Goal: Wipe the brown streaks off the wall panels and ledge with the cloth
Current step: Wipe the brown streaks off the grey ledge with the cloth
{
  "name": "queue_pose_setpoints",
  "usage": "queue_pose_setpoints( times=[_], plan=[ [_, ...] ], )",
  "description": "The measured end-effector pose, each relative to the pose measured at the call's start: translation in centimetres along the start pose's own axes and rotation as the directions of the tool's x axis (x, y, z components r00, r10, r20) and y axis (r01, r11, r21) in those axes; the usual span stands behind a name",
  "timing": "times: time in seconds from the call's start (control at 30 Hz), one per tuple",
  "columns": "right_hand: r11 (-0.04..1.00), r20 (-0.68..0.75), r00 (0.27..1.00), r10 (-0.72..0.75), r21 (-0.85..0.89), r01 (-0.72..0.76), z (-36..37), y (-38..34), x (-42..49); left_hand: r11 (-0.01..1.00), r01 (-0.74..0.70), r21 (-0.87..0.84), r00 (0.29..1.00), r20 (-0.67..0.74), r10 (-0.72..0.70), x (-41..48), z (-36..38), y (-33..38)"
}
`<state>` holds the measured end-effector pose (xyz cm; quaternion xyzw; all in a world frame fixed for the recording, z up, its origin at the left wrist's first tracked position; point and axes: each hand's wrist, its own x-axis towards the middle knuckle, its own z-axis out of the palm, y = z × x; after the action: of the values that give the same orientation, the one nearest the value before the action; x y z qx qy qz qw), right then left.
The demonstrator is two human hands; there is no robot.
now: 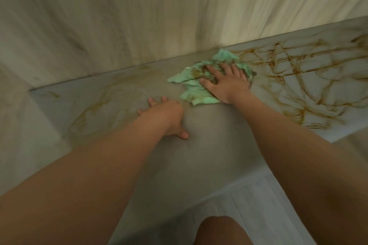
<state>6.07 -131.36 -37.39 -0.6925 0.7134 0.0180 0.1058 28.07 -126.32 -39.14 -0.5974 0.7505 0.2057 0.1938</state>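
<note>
A crumpled green cloth, stained brown in places, lies on the grey ledge near the wall. My right hand presses flat on it with fingers spread. Thick brown streaks cover the ledge to the right of the cloth. Faint brown smears remain on the ledge to the left. My left hand rests on the bare ledge, fingers spread, a little left of the cloth and holding nothing. The pale wood-grain wall panels rise behind the ledge.
The ledge's front edge drops to a white floor at lower right. A knee shows at the bottom. A second panel closes off the ledge on the left.
</note>
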Motion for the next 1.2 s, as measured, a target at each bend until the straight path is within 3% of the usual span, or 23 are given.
queue_pose_setpoints(
  times=[0.07, 0.13, 0.4, 0.5, 0.6, 0.7, 0.8, 0.93, 1.03, 1.07, 1.2],
  plan=[
    [0.992, -0.007, 0.993, 0.12, 0.035, -0.119, 0.1, 1.1, -1.8, 1.0, 0.011, 0.004, 1.0, -0.021, -0.011, -0.1, 0.1, -0.1],
    [0.991, 0.016, 0.992, 0.128, 0.037, -0.128, 0.6, 0.5, -3.8, 1.0, 0.01, -0.003, 1.0, -0.023, -0.01, -0.4, 0.0, 0.1],
    [0.974, 0.034, 0.977, -0.209, -0.079, 0.211, 2.2, 0.9, -13.2, 1.0, 0.028, -0.004, 0.999, -0.037, -0.028, -2.7, -0.7, 0.6],
    [0.961, 0.049, 0.967, -0.251, -0.105, 0.255, 2.0, 3.1, -15.6, 0.997, 0.072, -0.021, 0.997, -0.015, -0.073, -4.8, -1.5, 1.1],
    [0.993, 0.004, 0.999, -0.049, -0.108, 0.049, 2.5, 3.5, -17.0, 0.994, 0.091, -0.059, 0.995, -0.037, -0.093, -5.6, -1.5, 1.2],
    [0.983, 0.014, 0.984, 0.176, -0.062, -0.175, 3.1, 1.8, -17.5, 0.991, 0.11, -0.073, 0.994, -0.006, -0.111, -6.1, -1.5, 1.5],
    [0.972, 0.051, 0.971, 0.236, -0.032, -0.234, 3.3, 0.7, -18.1, 0.991, 0.11, -0.078, 0.994, 0.03, -0.108, -6.7, -2.1, 2.0],
    [0.992, 0.038, 0.992, 0.124, -0.039, -0.122, 2.8, 2.4, -18.4, 0.989, 0.148, -0.008, 0.985, 0.091, -0.147, -6.1, -3.2, 3.2],
    [0.998, 0.022, 1.0, -0.016, -0.053, 0.017, 2.5, 5.9, -17.9, 0.969, -0.004, 0.245, 0.993, 0.115, -0.025, -5.3, -5.3, 5.6],
    [0.995, 0.019, 0.997, -0.07, -0.063, 0.071, 2.3, 7.5, -17.8, 0.956, -0.031, 0.293, 0.997, 0.074, 0.01, -5.3, -6.1, 6.9],
    [0.974, 0.015, 0.978, -0.206, -0.095, 0.206, 1.6, 13.4, -18.2, 0.97, -0.138, 0.2, 0.975, -0.143, 0.169, -5.8, -8.4, 12.5]
  ],
)
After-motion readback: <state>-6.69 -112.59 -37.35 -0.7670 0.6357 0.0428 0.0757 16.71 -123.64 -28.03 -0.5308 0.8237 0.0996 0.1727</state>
